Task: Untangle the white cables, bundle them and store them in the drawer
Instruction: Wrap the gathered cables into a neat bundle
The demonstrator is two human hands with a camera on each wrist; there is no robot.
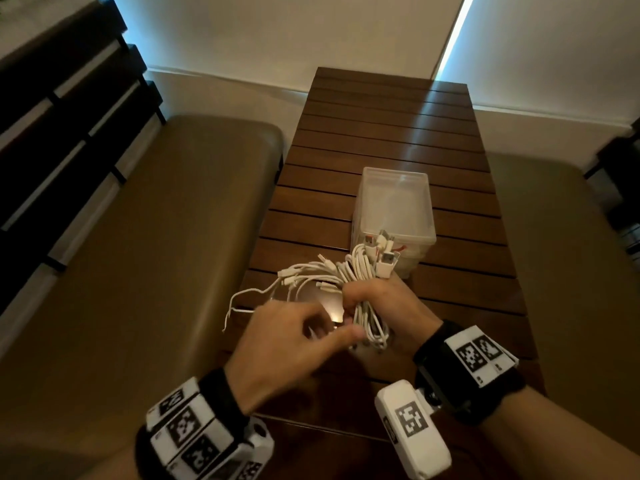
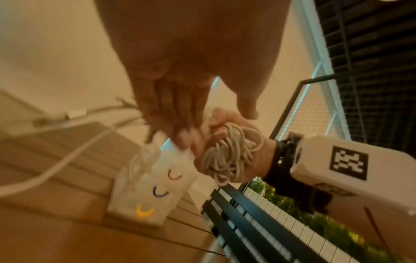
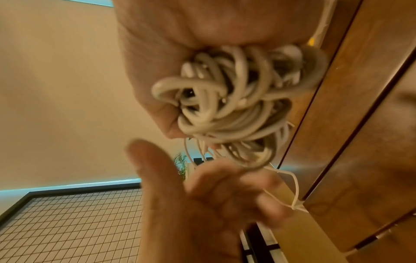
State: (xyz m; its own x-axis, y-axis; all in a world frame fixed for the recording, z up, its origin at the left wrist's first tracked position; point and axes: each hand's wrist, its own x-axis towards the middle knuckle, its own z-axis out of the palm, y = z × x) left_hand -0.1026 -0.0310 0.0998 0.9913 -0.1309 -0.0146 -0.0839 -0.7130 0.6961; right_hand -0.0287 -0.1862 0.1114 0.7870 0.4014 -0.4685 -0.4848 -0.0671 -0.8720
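- White cables (image 1: 360, 271): a thick bunch of looped round cords, off-white, several strands wound side by side, with flat plug ends fanning out at the far end and a few loose thin strands trailing off to the left.
- Seen from the right wrist, the same bunch (image 3: 229, 99) as a dense knot of overlapping loops; blurred, so single cords hard to follow.
- Clear plastic drawer box (image 1: 394, 216): translucent, upright on the slatted wooden table (image 1: 381, 133), lid side up; contents too hazy to name from above.
- From the left wrist, front of the box (image 2: 146, 192) with three curved pulls, one reddish, one blue, one yellow, stacked one over the other; all three drawers apparently shut.
- Plug ends of the bunch just in front of the box, overlapping its near edge in the head view; touching or not, cannot tell.
- Right hand (image 1: 381, 303): fist clenched round the middle of the bunch, loops spilling out below the fist and plugs above it, held above the table on the near side of the box.
- Left hand (image 1: 291, 341): just left of the bunch, fingers loosely bent, thumb tip at the lower loops; gripping a strand or merely touching, cannot tell.
- Loose strands (image 1: 249, 303) draped toward the table's left edge, well left of the box.
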